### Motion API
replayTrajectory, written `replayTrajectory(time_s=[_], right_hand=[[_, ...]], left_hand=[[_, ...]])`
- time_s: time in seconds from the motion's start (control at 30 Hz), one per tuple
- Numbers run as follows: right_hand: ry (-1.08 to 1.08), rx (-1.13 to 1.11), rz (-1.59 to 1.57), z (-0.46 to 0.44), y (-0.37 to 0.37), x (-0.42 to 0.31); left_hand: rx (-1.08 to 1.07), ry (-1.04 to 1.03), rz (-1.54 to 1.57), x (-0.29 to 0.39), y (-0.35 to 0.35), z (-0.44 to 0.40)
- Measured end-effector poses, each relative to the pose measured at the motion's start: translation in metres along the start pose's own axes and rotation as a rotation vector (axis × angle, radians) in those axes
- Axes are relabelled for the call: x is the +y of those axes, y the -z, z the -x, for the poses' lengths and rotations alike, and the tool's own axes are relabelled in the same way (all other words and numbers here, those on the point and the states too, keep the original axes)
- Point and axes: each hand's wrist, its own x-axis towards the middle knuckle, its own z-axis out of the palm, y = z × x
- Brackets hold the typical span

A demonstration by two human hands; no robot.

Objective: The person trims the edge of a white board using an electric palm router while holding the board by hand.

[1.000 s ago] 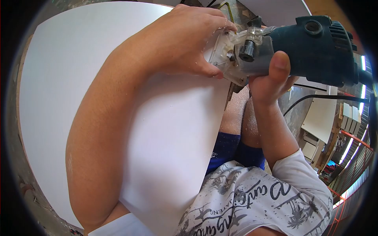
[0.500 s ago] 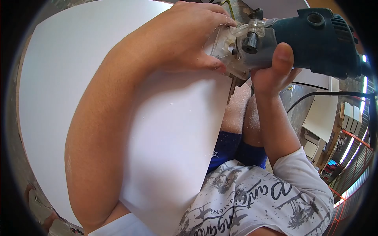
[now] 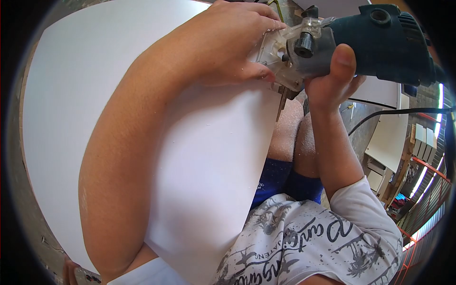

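A dark teal trim router (image 3: 387, 45) with a clear plastic base (image 3: 270, 52) lies sideways at the edge of a large white panel (image 3: 213, 156). My right hand (image 3: 335, 78) is wrapped around the router's body from below, with the thumb up along its side. My left hand (image 3: 242, 42) grips the clear base, its thumb on the near corner and its fingers at the far side. A thin metal piece (image 3: 281, 104) sticks down below the base beside the panel edge. The cutter is hidden.
My knees (image 3: 285, 133), dusted with white specks, are beside the panel. A black cord (image 3: 394, 112) runs off to the right. White boards (image 3: 384, 137) and orange metal bars (image 3: 430, 168) stand at the right. Part of another person (image 3: 70, 271) shows at lower left.
The router and my right hand have shifted slightly up, and the router's rear end is tilted a little higher. The other person's visible part at lower left has moved.
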Motion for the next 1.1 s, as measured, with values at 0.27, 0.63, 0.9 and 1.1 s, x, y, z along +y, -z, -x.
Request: replayTrajectory(time_s=[0.27, 0.63, 0.9, 1.1], right_hand=[[0.018, -0.012, 0.030, -0.005, 0.000, 0.003], [0.075, -0.017, 0.063, -0.016, -0.006, 0.011], [0.102, -0.025, 0.083, -0.020, -0.006, 0.012], [0.116, -0.027, 0.095, -0.021, -0.006, 0.012]], left_hand=[[-0.019, 0.017, 0.064, -0.001, 0.002, -0.003], [0.097, -0.030, 0.020, -0.021, -0.016, -0.009], [0.095, 0.011, 0.036, -0.010, -0.011, -0.009], [0.064, 0.042, 0.028, 0.005, 0.001, -0.005]])
